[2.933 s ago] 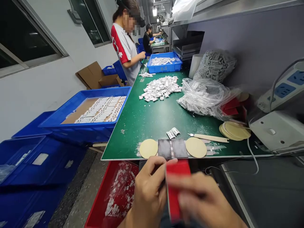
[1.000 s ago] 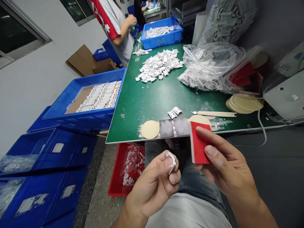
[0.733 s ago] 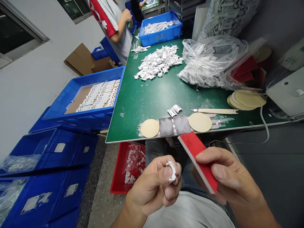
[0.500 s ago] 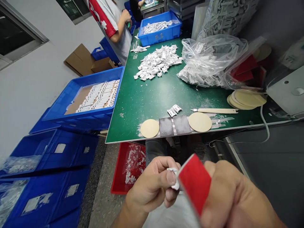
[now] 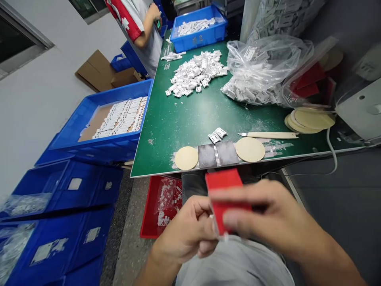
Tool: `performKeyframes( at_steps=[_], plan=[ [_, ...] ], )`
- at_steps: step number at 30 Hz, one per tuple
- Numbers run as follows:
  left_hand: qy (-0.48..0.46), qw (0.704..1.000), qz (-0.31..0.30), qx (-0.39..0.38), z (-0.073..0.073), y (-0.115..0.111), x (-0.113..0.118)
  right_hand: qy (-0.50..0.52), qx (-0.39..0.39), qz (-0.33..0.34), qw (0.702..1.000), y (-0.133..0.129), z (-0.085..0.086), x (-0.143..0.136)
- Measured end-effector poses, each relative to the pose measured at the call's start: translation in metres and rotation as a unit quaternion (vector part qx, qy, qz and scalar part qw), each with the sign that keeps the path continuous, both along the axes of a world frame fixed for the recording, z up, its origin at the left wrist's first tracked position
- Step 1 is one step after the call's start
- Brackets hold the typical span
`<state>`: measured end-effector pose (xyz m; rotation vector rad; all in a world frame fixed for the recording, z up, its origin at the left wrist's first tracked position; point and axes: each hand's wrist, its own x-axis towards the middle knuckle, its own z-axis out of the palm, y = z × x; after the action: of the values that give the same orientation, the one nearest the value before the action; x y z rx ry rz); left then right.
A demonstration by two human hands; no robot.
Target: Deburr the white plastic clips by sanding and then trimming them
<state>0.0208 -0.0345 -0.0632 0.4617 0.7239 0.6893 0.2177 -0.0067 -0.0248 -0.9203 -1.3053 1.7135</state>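
Note:
My right hand (image 5: 262, 216) grips a flat red block (image 5: 225, 180), possibly a sanding block, between thumb and fingers; motion blurs it. My left hand (image 5: 189, 228) is closed in a pinch on a small white plastic part (image 5: 213, 225), mostly hidden behind the block. The block lies against or just over the part; contact is hard to make out. Both hands are over my lap, in front of the table edge. Two similar white parts (image 5: 218, 135) lie on the green table (image 5: 190, 119), near dark grey abrasive-looking squares (image 5: 207, 155) and a cream disc (image 5: 250, 149).
A pale-handled craft knife (image 5: 269, 135) lies near stacked cream discs (image 5: 311, 120). Behind are a heap of white parts (image 5: 198, 71), a clear bag (image 5: 268, 67) and a blue bin (image 5: 199, 37). Below sits a red tray (image 5: 147, 222). A co-worker (image 5: 143, 31) stands at far left.
My right hand has moved up and left, bringing the red block across the front of the white part and turning it. My left hand stays nearly in place. The view has shifted slightly.

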Motion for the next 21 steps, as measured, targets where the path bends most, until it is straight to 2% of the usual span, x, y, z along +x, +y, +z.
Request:
performKeyframes(
  at_steps=[2,3,5,6,7,9,10,16,21],
  plan=[
    [-0.039,0.999,-0.003,-0.015,-0.001,-0.001,-0.002,-0.032,0.010,-0.094,0.995,0.000,-0.001,0.001],
    [-0.059,0.998,-0.004,-0.025,-0.002,-0.001,-0.003,-0.033,0.023,-0.091,0.995,0.000,-0.001,0.001],
    [-0.087,0.995,-0.019,-0.037,-0.004,-0.001,-0.004,-0.025,0.053,-0.029,0.998,0.000,-0.003,0.000],
    [-0.102,0.994,-0.025,-0.036,-0.005,-0.001,-0.005,-0.037,0.064,-0.031,0.997,0.000,-0.004,-0.002],
    [-0.114,0.993,-0.028,-0.034,-0.007,-0.001,-0.005,-0.063,0.071,-0.077,0.992,0.000,-0.005,-0.004],
    [-0.130,0.991,-0.026,-0.025,-0.008,0.000,-0.006,-0.119,0.074,-0.211,0.967,-0.001,-0.008,-0.009],
    [-0.134,0.990,-0.024,-0.022,-0.008,0.000,-0.007,-0.132,0.079,-0.245,0.957,-0.002,-0.009,-0.010],
    [-0.147,0.989,-0.021,-0.017,-0.007,0.002,-0.006,-0.110,0.119,-0.192,0.968,-0.016,-0.010,-0.008],
    [-0.148,0.989,-0.020,-0.010,-0.006,0.003,-0.005,-0.046,0.078,-0.128,0.988,-0.023,-0.013,-0.004]
  ],
)
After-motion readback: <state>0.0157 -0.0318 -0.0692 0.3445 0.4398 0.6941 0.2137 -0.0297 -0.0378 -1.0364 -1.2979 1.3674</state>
